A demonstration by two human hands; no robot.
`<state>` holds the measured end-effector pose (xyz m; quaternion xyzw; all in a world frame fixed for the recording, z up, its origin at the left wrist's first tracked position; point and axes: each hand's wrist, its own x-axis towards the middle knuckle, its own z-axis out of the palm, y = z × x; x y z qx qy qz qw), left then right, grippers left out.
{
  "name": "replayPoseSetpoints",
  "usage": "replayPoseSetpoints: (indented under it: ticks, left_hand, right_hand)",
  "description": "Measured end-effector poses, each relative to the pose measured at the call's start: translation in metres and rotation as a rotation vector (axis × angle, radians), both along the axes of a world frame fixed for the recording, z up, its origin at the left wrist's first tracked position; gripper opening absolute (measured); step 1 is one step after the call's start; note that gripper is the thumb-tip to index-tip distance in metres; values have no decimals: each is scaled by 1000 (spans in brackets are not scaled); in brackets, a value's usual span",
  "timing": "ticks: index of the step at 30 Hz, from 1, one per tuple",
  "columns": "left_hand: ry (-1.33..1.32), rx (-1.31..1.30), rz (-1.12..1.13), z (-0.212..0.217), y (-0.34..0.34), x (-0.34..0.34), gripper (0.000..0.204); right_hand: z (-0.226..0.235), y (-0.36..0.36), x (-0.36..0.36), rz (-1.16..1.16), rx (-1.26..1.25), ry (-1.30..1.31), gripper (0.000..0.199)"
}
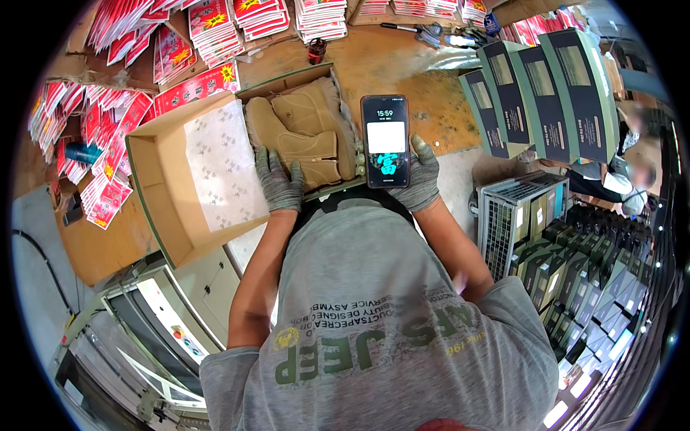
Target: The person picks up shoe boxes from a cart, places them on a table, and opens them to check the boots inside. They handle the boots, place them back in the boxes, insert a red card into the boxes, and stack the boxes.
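A smartphone (387,169) with its screen lit is held upright in my right hand (419,179), which wears a grey knit glove. The fingers wrap its right side and lower edge. My left hand (281,185), gloved alike, rests with fingers apart at the near side of an open shoebox (159,208), its fingertips against a tan boot (305,152). A pair of these boots with side zips lies in the box's right part. White patterned tissue paper (224,169) is spread over the inside of the lid.
Stacks of red printed cards (213,32) line the far and left table (108,251). Dark green shoeboxes (550,100) stand at the right, above a grey crate (496,233). A small dark bottle (316,50) and a marker (397,27) lie beyond. Other people (632,179) are at far right.
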<state>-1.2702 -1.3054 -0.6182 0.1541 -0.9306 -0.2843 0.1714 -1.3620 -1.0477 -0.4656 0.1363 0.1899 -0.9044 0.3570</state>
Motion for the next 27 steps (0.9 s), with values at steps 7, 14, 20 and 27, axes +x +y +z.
replayPoseSetpoints:
  ticks: [7, 14, 20, 27]
  left_hand:
    - [-144, -18, 67, 25, 18, -2, 82]
    - [-617, -180, 74, 78, 84, -42, 126]
    - [-912, -161, 118, 96, 97, -66, 114]
    - [-711, -328, 57, 73, 88, -51, 85]
  right_hand:
    - [-8, 23, -31, 82, -18, 29, 84]
    - [-4, 43, -52, 177, -144, 52, 85]
    - [2, 54, -61, 222, -170, 76, 86]
    - [-8, 69, -60, 274, -65, 122, 79]
